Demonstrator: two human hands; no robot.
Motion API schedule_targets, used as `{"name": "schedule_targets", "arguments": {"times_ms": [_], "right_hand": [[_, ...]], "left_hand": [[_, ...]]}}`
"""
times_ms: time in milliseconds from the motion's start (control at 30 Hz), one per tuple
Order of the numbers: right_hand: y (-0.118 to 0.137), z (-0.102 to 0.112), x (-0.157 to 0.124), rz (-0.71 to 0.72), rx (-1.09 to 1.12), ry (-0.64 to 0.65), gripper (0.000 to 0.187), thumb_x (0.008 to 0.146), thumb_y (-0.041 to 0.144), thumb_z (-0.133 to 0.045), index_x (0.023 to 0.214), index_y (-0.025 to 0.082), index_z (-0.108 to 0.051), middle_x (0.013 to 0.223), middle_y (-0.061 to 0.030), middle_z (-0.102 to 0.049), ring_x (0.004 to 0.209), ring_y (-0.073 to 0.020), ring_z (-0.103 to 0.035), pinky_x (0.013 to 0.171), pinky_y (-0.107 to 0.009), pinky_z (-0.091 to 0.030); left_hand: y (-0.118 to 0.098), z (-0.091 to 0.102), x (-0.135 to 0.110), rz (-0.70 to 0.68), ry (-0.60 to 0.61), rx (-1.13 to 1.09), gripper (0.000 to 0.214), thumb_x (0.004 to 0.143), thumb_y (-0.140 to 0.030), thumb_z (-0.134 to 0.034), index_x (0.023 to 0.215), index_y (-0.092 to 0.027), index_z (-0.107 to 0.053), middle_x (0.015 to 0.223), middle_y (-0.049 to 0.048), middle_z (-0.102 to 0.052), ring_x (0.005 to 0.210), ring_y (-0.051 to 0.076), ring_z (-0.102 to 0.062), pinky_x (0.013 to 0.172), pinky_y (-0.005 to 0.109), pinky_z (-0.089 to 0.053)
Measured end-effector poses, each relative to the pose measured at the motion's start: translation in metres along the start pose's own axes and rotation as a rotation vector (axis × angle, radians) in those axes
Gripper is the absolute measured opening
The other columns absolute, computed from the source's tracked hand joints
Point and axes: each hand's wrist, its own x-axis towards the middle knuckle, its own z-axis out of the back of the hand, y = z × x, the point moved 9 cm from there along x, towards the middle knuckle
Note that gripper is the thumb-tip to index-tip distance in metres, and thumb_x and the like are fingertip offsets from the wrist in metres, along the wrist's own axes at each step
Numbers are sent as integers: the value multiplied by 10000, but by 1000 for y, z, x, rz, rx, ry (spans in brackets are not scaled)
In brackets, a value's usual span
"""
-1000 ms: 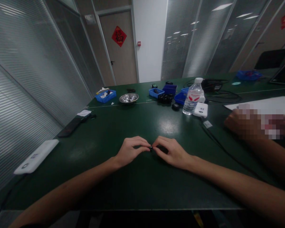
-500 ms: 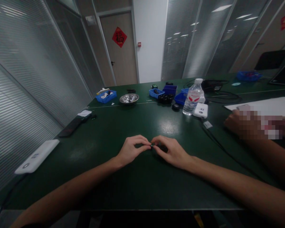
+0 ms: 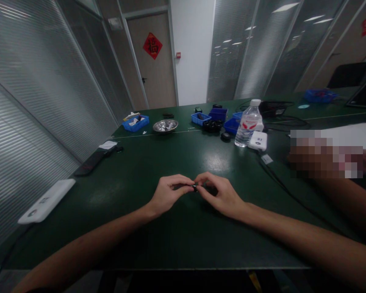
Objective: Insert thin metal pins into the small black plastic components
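Both of my hands meet over the middle of the dark green table (image 3: 134,171). Between their fingertips is a small dark piece (image 3: 195,188) with a shiny spot, too small to name. My left hand (image 3: 170,193) pinches it from the left with thumb and fingers. From the right, my right hand (image 3: 220,192) closes thumb and forefinger on the same piece, its other fingers curled. The fingers cover most of the piece.
Beyond my hands stand a metal bowl (image 3: 165,126), a blue basket (image 3: 136,123), a water bottle (image 3: 249,124) and a white power bank (image 3: 258,141) with a cable. Another white device (image 3: 47,201) lies left. A co-worker's arm (image 3: 347,197) rests at the right.
My hands hold nearly the same place, fingers shifting slightly around the small piece, which shows a bit more now. The view has tilted very slightly.
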Motion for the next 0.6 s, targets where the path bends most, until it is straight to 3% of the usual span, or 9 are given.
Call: {"name": "schedule_targets", "arguments": {"times_ms": [333, 600], "right_hand": [[-11, 1, 1, 35, -143, 80, 166, 992, 278, -564, 1132, 207, -617, 996, -46, -694, 816, -161, -646, 707, -282, -497], [-19, -8, 2, 47, -308, 206, 172, 984, 254, -566, 1147, 218, -608, 1064, -50, -682, 855, -177, -649, 745, -305, -496]], "left_hand": [[11, -3, 0, 73, 164, 189, 343, 869, -214, -749, 1211, -199, -735, 1162, 77, -744, 1052, 208, -690, 954, 358, -540], [15, -8, -1, 58, 248, 396, 285, 932, -266, -661, 1206, -241, -734, 1145, 65, -718, 1018, 200, -652, 894, 332, -526]]}}
